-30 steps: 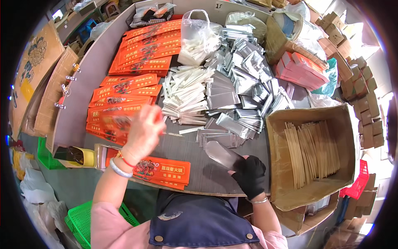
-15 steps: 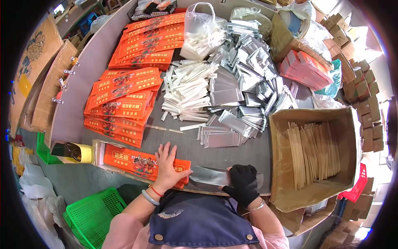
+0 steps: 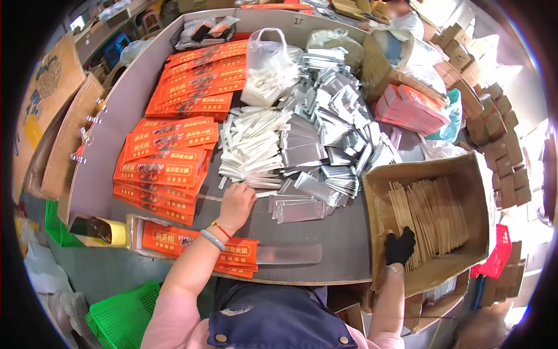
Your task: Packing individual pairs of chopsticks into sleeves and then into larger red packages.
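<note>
My left hand (image 3: pixel 237 205) reaches over the table, fingers pinched at the left end of a narrow white paper packet (image 3: pixel 266 193), beside the pile of such packets (image 3: pixel 256 139). Below that wrist lies a stack of red printed paper sleeves (image 3: pixel 235 249). A flat, silvery see-through strip (image 3: pixel 290 253) sticks out from the right end of the top sleeve. In a cardboard box (image 3: pixel 381 200) on the right, my right hand (image 3: pixel 400 247), in a black glove, is curled at the near left end of the bundled wooden chopsticks (image 3: pixel 436 215). Its fingertips are partly hidden.
More red sleeves (image 3: pixel 165 166) lie fanned in stacks at the left. Silver packets (image 3: pixel 299 210) are heaped mid-table, with a clear plastic bag (image 3: pixel 270 72) behind. Pink-red packs (image 3: pixel 412 110) stand at the far right. A green basket (image 3: pixel 125 308) is below left.
My left hand has left the red sleeves for the white packets. My right hand has let go of the silvery strip and moved right into the chopstick box. The view has shifted slightly.
</note>
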`<action>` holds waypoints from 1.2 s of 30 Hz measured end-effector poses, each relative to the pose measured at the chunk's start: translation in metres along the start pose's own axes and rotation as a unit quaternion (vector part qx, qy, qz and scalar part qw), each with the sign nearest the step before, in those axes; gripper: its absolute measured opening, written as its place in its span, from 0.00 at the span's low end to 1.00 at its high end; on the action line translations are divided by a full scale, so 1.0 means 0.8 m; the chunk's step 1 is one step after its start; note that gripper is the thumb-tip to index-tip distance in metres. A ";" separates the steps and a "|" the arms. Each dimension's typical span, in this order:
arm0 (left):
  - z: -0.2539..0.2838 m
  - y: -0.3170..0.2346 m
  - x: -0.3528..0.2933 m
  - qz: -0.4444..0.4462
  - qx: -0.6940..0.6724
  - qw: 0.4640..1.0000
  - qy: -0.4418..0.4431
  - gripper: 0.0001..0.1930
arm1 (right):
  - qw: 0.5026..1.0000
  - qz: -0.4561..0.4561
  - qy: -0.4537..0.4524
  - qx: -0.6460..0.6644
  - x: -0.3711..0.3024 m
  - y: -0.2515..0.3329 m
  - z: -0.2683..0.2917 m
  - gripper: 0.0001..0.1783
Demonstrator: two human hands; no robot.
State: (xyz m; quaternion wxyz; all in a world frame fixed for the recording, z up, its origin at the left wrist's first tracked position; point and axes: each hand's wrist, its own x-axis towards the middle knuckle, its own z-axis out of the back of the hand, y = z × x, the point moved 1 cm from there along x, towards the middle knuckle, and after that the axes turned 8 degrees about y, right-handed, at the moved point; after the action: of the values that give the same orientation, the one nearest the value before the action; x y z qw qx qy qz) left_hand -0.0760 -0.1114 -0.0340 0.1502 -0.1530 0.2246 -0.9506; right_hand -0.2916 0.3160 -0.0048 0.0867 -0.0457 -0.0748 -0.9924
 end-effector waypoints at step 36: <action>0.031 -0.094 -0.124 -0.035 -0.057 0.982 0.175 0.37 | 0.813 0.501 0.231 0.188 -0.130 0.207 -0.017 0.13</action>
State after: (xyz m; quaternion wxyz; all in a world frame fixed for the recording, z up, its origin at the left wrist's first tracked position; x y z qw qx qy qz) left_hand 0.0066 -0.0215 0.0003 0.0662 -0.0005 0.2959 -0.9529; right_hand -0.1608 0.1703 -0.0057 0.5932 0.1711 -0.2047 -0.7596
